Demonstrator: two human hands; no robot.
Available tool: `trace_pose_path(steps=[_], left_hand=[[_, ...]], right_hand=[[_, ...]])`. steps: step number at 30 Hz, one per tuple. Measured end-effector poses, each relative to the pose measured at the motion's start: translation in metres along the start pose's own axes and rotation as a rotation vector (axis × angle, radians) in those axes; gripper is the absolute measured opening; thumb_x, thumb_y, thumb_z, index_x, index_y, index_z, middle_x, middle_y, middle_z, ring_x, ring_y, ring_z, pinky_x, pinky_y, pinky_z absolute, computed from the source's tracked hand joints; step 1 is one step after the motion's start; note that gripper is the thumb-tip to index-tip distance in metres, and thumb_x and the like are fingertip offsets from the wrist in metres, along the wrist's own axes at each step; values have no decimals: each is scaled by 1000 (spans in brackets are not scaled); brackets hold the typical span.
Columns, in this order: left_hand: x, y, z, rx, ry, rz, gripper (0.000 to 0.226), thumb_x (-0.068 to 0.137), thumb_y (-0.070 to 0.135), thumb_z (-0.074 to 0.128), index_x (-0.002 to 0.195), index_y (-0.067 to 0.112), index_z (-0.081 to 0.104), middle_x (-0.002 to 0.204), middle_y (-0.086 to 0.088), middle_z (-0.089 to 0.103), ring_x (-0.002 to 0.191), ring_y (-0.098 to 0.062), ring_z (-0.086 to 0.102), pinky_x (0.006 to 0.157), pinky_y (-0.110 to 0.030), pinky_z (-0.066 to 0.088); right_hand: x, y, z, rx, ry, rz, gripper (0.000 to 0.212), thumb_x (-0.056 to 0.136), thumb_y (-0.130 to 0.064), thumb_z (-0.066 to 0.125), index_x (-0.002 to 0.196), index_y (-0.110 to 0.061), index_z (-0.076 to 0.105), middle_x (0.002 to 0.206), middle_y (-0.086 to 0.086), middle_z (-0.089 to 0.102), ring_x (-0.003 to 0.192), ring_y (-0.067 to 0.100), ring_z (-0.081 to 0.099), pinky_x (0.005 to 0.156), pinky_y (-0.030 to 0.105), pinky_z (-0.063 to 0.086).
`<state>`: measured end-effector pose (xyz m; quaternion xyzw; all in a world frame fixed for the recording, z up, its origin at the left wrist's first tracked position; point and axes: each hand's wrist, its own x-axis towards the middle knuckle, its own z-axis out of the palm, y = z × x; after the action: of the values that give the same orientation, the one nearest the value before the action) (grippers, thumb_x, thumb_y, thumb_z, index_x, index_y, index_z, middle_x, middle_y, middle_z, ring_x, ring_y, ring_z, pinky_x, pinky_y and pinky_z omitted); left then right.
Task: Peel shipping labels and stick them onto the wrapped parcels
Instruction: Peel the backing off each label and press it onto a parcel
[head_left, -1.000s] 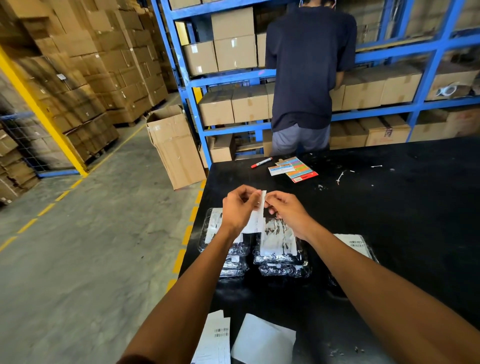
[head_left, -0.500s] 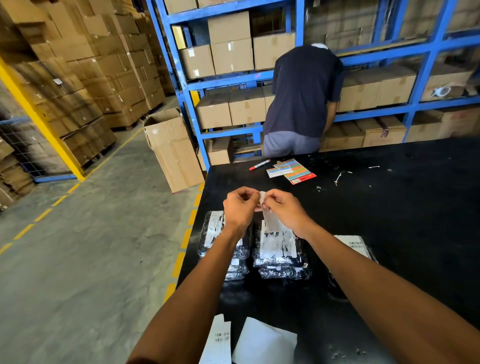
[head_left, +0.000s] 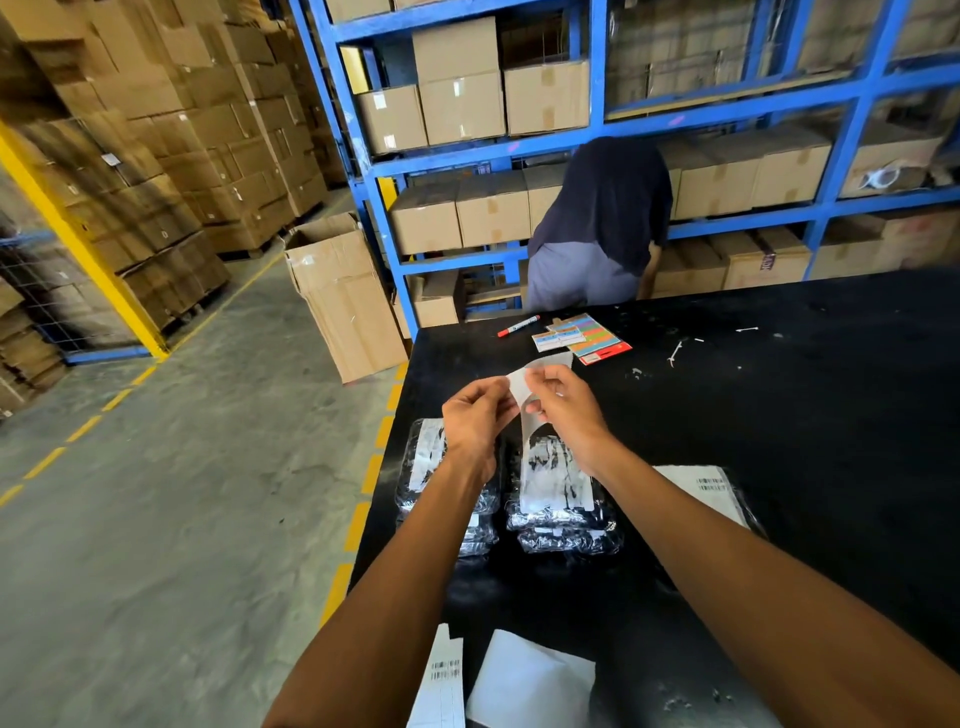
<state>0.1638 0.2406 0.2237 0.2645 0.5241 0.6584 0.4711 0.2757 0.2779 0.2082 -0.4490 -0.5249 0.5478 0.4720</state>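
At frame centre our left hand (head_left: 475, 415) and right hand (head_left: 563, 402) pinch a thin white paper label (head_left: 519, 387), its long axis hanging down toward glossy, crinkled parcels (head_left: 561, 499).

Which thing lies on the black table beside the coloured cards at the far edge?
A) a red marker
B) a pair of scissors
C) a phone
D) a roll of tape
A: a red marker lies on the table just left of the cards.
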Motion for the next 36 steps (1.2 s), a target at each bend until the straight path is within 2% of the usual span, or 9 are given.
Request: trace_pose_path(steps=[7,10,13,17,21,24,27,31,36], left_hand=[[2,8,-4,-140,12,-69,11,94,2,57,88,4,66,82,-12,69,76,-22,67,78,-33,58],[9,10,-4,-192,65,-111,11,94,3,54,103,1,60,98,-19,67,84,-27,68,84,-40,56],[13,13,-3,-229,112,-137,10,92,3,54,101,2,58,95,-17,68,80,-27,69,86,-45,56],[17,14,-7,-245,182,-158,10,90,2,54,81,5,56,76,-10,68,61,-20,68,64,-35,58],[23,9,-15,-199,239,-162,9,89,5,57,80,6,57,75,-8,68,60,-19,66,61,-32,56],[25,2,-21,-162,278,-169,12,89,9,60,78,7,57,72,-7,67,59,-19,65,52,-28,55],[24,-3,-23,-141,295,-184,13,91,12,61,79,7,59,72,-6,67,60,-18,65,60,-31,57],[22,-5,-31,-90,317,-198,12,89,13,61,79,6,60,77,-7,67,63,-20,65,68,-38,59],[16,3,-43,-109,353,-207,16,86,13,67,74,7,59,73,-7,65,58,-21,62,74,-45,58]], right_hand=[[9,3,4,11,37,33,8,93,-19,64,94,-11,62,102,12,69,92,19,69,88,33,57],[8,1,5,86,28,22,7,92,-7,63,96,-5,58,98,13,66,92,20,66,80,27,57],[4,-2,5,147,28,52,21,92,0,60,111,-8,58,93,8,62,81,13,62,71,22,54],[3,-2,-1,129,50,115,29,94,3,53,120,-1,63,101,11,61,83,16,56,69,21,49],[0,7,-14,21,57,174,26,92,3,49,99,-7,72,96,9,65,81,14,59,81,34,56],[-1,17,-25,-131,151,213,28,91,-10,45,75,-19,67,77,7,60,70,19,52,65,41,49],[-3,23,-39,-252,250,257,26,91,-15,41,83,-11,65,70,8,50,66,23,43,61,35,35],[-7,36,-59,-310,399,294,33,95,-16,37,104,-8,68,100,15,65,94,34,59,77,38,47],[-21,52,-69,-224,650,332,36,98,-16,34,111,-5,67,111,21,66,100,38,60,80,41,49]])
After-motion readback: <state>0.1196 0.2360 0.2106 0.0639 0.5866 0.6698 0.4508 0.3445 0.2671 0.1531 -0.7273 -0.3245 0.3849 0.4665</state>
